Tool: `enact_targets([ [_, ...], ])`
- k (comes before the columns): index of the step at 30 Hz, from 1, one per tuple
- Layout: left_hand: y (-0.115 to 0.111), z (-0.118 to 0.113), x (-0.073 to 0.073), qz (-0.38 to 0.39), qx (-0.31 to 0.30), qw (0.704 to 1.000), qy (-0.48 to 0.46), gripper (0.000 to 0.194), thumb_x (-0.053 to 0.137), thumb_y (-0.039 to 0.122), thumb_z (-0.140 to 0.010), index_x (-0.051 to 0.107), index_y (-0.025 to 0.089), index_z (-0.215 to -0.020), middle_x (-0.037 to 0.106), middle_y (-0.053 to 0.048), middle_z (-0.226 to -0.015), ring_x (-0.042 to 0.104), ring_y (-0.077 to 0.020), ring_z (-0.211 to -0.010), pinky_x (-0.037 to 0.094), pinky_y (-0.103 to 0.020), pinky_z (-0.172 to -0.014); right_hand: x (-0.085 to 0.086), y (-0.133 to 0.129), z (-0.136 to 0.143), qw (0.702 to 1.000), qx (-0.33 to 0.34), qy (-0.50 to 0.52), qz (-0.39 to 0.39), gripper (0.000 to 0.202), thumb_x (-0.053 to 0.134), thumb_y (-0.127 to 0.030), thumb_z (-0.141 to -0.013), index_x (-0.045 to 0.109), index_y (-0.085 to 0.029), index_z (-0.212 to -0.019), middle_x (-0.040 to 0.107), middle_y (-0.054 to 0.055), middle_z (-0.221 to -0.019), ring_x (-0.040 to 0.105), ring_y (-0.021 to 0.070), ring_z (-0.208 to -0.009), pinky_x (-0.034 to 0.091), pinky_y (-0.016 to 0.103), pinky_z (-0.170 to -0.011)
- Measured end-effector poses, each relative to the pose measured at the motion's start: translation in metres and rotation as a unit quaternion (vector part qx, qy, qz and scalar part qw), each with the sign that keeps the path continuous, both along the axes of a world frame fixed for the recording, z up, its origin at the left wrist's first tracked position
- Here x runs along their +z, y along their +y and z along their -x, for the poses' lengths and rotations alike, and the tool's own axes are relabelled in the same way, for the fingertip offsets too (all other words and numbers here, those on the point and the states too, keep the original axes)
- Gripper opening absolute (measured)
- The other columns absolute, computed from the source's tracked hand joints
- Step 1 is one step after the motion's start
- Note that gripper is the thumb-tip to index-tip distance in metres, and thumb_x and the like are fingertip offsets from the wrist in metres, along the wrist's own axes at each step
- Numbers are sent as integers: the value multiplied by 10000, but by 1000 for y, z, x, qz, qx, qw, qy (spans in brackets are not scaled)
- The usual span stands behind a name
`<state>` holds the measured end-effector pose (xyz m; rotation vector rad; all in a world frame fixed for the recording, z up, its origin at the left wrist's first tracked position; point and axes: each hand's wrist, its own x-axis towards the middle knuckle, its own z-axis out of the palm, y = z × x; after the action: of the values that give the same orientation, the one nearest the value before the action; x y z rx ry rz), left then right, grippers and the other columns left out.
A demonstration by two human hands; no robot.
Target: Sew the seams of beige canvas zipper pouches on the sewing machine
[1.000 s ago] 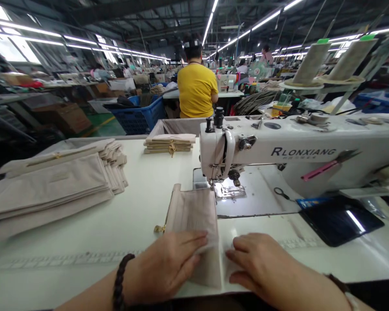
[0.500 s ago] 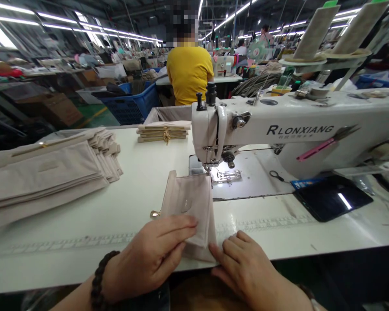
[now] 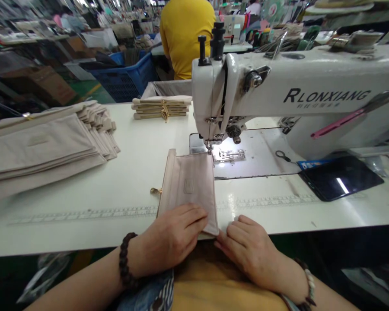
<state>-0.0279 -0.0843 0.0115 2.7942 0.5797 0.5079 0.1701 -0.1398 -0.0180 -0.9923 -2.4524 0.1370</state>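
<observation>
A beige fabric pouch (image 3: 197, 172) with a small label and a gold zipper pull (image 3: 155, 190) lies on the white table, its far right corner under the needle area of the sewing machine (image 3: 214, 95). My left hand (image 3: 178, 235) rests on the near part of the pouch, fingers together, pressing the fabric. At the near right corner, my right hand (image 3: 246, 248) pinches the pouch edge between thumb and curled fingers.
Stacked beige pouches (image 3: 45, 147) lie at the left, and a smaller zippered stack (image 3: 162, 108) behind. A phone (image 3: 340, 178) and pink-handled snips (image 3: 339, 123) are at the right. A person in yellow (image 3: 186, 34) sits beyond, near a blue crate (image 3: 126, 77).
The view has tilted down and moved closer. The pouch's near layers, spread apart before, now lie aligned at the right edge. My left hand has shifted slightly right over the fabric.
</observation>
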Motion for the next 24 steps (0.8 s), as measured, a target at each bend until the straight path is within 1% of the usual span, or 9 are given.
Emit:
enact_targets([
  [4,0,-1,-3,-3,-9,1000,1,215,388,66,-815,574,64,-922,593,-113,-941,527,-191,-884,485,-316,-825,-1,0,0,1000,3,2,4,163,417,-144,-877,542,-128,-775,455,-1,-589,371,120,-554,224,288,-532],
  [8,0,0,-6,-3,-16,999,29,204,385,71,-827,570,72,-914,581,-104,-901,512,-194,-817,489,-320,-750,-1,0,0,1000,6,7,4,166,413,-126,-874,548,-118,-778,451,-2,-582,361,118,-551,221,288,-528],
  [13,1,1,-3,-22,-39,996,78,204,377,74,-840,562,67,-926,569,-102,-878,498,-191,-773,477,-318,-712,0,0,0,1000,4,22,16,163,415,-116,-869,559,-112,-793,450,-3,-573,354,118,-546,231,284,-526],
  [17,1,1,-1,-46,-48,992,108,188,399,100,-841,564,76,-929,568,-92,-850,491,-185,-721,470,-304,-631,1,1,0,999,2,29,25,190,405,-105,-867,555,-116,-750,448,-1,-568,346,117,-542,233,282,-519],
  [24,2,-1,-1,-58,-83,989,105,201,388,92,-840,581,58,-882,558,-93,-805,484,-192,-718,466,-311,-623,-2,2,0,999,4,35,13,184,424,-106,-860,545,-119,-722,438,-7,-563,326,111,-535,232,277,-509],
])
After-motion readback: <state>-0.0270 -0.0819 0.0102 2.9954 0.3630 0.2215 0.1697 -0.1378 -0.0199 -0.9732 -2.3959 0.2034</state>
